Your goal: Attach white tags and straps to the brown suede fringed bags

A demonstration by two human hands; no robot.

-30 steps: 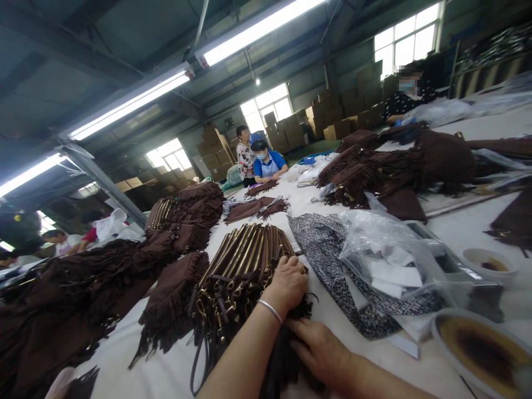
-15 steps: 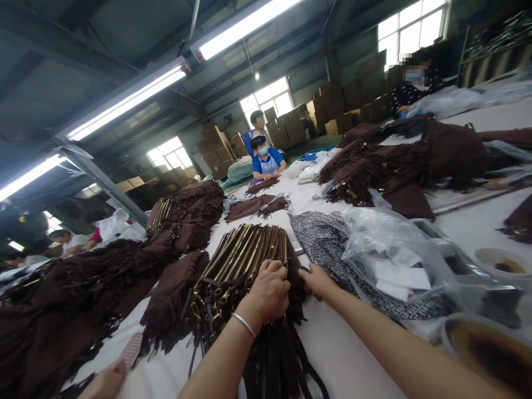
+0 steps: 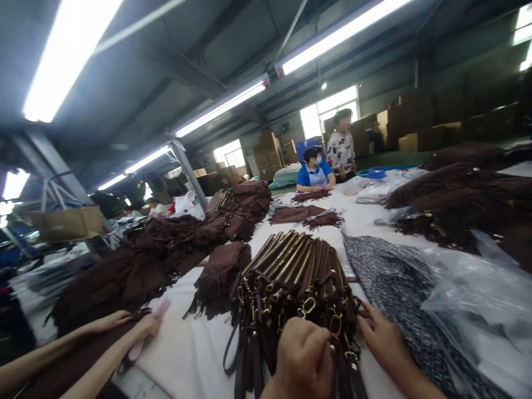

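A row of brown fringed bags [image 3: 297, 260] stands packed on edge in front of me, gold zippers upward. Gold clasps [image 3: 308, 306] and dark brown straps [image 3: 249, 360] hang from their near side. My left hand [image 3: 305, 354] is closed in a fist over the straps; what its fingers hold is hidden. At the right end of the row, my right hand [image 3: 382, 335] has its fingers closed on the edge of the last bag. Another brown fringed bag [image 3: 222, 271] lies just left of the row.
A co-worker's hands [image 3: 143, 330] hold a pale pink item at the left. Large piles of brown bags [image 3: 124, 260] lie beyond. At right are speckled black-and-white fabric [image 3: 378, 271] and clear plastic bags [image 3: 477, 316]. A person in blue [image 3: 313, 172] sits at the far end.
My view has swung left. My left hand has moved from the zippers down toward me, over the straps. My right hand stays at the row's right end. The co-worker's second hand has come into view.
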